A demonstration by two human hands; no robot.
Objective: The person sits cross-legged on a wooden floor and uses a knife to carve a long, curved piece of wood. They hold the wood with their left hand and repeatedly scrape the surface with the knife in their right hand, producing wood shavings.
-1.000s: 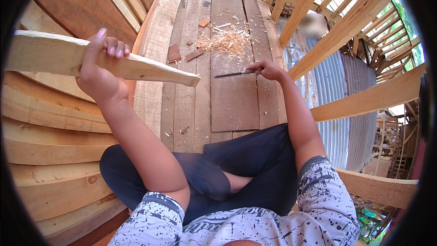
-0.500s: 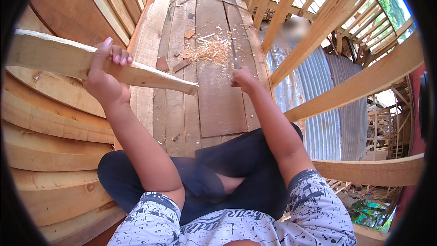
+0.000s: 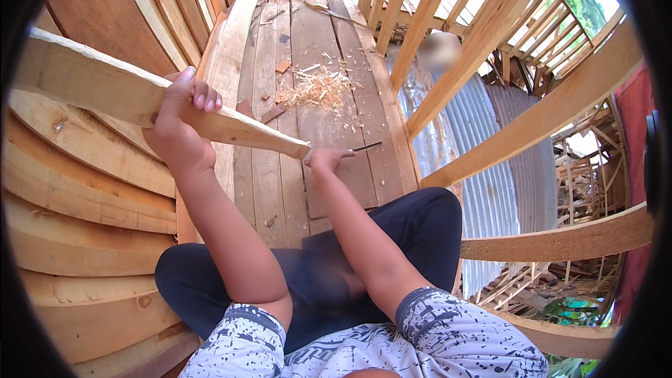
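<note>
A long pale plank (image 3: pixel 105 84) with a rough upper edge slants from the left across to the middle. My left hand (image 3: pixel 183 108) is closed around it, thumb on top and fingertips over the far side. At the plank's narrower end, my right hand (image 3: pixel 326 161) is closed, seeming to touch that end. A thin dark knife-like blade (image 3: pixel 367 146) points right from the right hand's fingers; its handle is hidden. Below lies the plank floor, and my crossed legs are beneath my forearms.
A heap of wood shavings (image 3: pixel 318 89) and small reddish wood scraps (image 3: pixel 274 113) lie on the floor (image 3: pixel 269 182) ahead. Stacked boards (image 3: pixel 91 238) line the left. A wooden railing (image 3: pixel 483 49) stands on the right, with corrugated metal sheets (image 3: pixel 483 161) beyond it.
My right hand has moved left and nearer to me, reaching the plank's end. The blade in it has swung from pointing away to pointing right. My left hand still grips the plank.
</note>
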